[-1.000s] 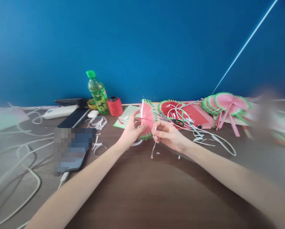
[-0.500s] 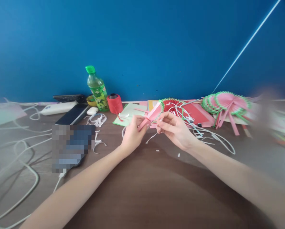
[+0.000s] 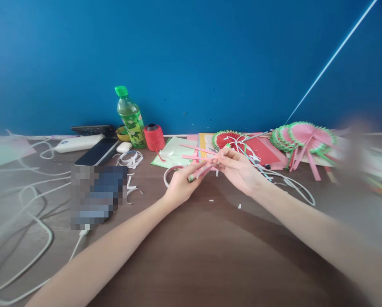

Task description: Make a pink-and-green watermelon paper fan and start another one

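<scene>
Handling of folded paper with both hands. The tabletop (image 3: 206, 260) extends beneath and in front of the hands; low, steady forearms would probably suit such fine work. The pleated bundle (image 3: 201, 171), pink with a green end, lies between the two hands, apparently raised off the surface. It is best gripped firmly yet without crushing, its folded edges in line so that no layer slides over its neighbour. Two narrow pink strips (image 3: 191, 157) project from beside the right fingertips, passing beyond the left hand; they look easy to bend, so pressure belongs close to the bundle rather than at their far ends. A white sliver (image 3: 217, 173), too small to identify, hangs just below the meeting fingertips and is best left unpulled.

Pose: the forearms converge from either side, and the hands nearly touch. The left hand (image 3: 180, 184) closes thumb and fingers around the bundle's near end, the green tip showing between them. The right hand (image 3: 242, 170), slightly farther out, pinches the bundle nearer its middle, thumb against forefinger; the exact contact is hidden. A pale ring (image 3: 165, 174) shows just behind the left hand, partly covered by it. Two white scraps (image 3: 211, 200) lie on the near side of the hands.
</scene>
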Tool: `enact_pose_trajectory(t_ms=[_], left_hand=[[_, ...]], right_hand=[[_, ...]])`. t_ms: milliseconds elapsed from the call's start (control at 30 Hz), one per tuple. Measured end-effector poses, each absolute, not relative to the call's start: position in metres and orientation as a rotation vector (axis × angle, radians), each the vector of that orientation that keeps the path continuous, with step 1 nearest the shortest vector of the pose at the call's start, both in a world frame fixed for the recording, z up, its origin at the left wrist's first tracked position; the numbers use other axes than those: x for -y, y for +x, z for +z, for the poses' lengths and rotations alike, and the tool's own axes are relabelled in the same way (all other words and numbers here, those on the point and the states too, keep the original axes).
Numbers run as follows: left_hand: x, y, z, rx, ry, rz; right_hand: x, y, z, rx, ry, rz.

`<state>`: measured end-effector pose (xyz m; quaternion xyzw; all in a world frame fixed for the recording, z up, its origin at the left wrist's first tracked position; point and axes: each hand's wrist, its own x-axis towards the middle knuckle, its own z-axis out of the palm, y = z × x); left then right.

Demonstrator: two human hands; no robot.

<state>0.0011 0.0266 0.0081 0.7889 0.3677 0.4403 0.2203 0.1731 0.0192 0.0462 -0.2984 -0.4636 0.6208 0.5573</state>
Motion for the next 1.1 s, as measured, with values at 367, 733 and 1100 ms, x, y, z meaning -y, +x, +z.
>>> enact_pose_trajectory(t_ms=[367, 733, 1100], left_hand=[[-0.027, -0.001, 0.004, -1.022, 2.233, 1.331], [-0.025, 0.000, 0.004, -1.066, 2.253, 1.347], [-0.025, 0.001, 0.005, -1.000, 2.242, 1.393]], right_hand=[[-0.013, 0.170, 0.051, 0.935, -0.745, 1.469], [-0.013, 0.166, 0.045, 0.948, -0.800, 1.391], [-0.014, 0.166, 0.041, 0.984, -0.829, 1.349]])
